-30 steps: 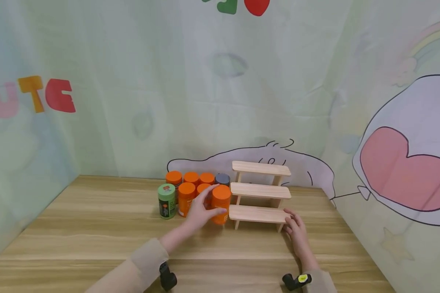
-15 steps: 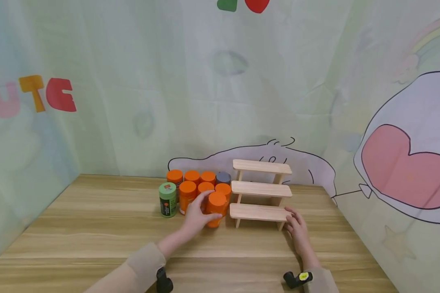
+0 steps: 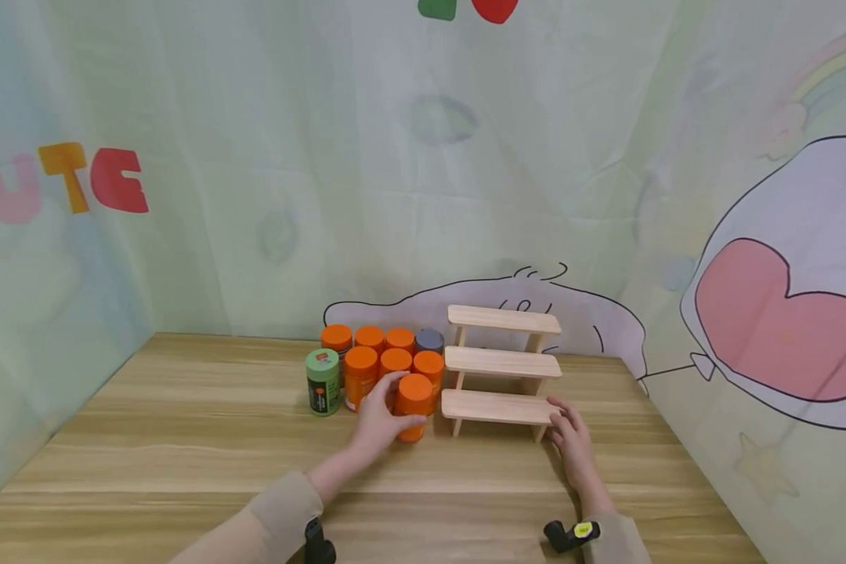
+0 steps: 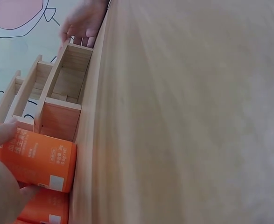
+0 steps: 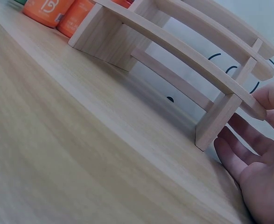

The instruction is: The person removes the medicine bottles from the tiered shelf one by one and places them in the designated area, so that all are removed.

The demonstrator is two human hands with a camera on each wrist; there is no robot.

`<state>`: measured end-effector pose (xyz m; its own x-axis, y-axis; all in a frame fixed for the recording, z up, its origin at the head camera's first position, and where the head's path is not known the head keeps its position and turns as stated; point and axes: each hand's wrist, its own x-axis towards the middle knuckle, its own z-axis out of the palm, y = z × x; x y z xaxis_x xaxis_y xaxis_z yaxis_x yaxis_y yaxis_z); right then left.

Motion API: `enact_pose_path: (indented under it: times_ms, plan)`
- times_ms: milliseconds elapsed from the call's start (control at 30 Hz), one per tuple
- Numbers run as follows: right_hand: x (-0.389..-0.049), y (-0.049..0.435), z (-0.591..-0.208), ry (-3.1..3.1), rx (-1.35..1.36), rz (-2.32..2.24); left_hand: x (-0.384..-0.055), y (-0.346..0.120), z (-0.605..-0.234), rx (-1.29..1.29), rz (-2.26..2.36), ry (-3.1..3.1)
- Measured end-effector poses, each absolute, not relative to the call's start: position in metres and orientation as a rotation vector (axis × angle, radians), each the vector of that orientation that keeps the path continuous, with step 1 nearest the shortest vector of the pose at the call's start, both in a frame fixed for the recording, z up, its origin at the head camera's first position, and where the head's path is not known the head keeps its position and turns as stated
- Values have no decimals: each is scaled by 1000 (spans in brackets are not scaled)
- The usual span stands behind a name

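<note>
My left hand (image 3: 378,419) grips an orange bottle (image 3: 413,395) with an orange lid, thumb on the near side. In the left wrist view this bottle (image 4: 38,158) shows white print, its base at or very close to the table. Right behind it several more orange bottles (image 3: 361,376) stand in two rows, with a green bottle (image 3: 323,384) at the left and a grey-lidded one (image 3: 429,341) at the back right. My right hand (image 3: 573,446) holds the right end of the lowest step of a three-step wooden display shelf (image 3: 500,407), other fingers hanging beside its leg.
The wood-grain table (image 3: 204,446) reaches back to a pale printed curtain (image 3: 254,235). To the right hangs a curtain side with a balloon drawing (image 3: 782,313). The shelf stands close to the right of the bottles, its steps bare.
The gripped bottle has come towards me and slightly left, out from the group, and lower. Another orange bottle behind it now shows. My right hand stays at the shelf's end.
</note>
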<state>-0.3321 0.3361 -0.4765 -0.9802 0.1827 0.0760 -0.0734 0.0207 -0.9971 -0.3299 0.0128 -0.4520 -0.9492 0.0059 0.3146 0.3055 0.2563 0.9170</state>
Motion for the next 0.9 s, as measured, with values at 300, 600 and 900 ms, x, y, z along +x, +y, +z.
enact_pose_path:
  times_ms: [300, 600, 900]
  plan:
    - [-335, 337, -479, -2105, -103, 2052, -329, 14, -455, -290, -1706, -2275]
    - [-336, 338, -477, -2155, -139, 1985, -328, 14, -453, -296, -1668, -2262]
    - [-336, 332, -452, -2077, -298, 1577, -330, 4, -439, -330, -1409, -2169]
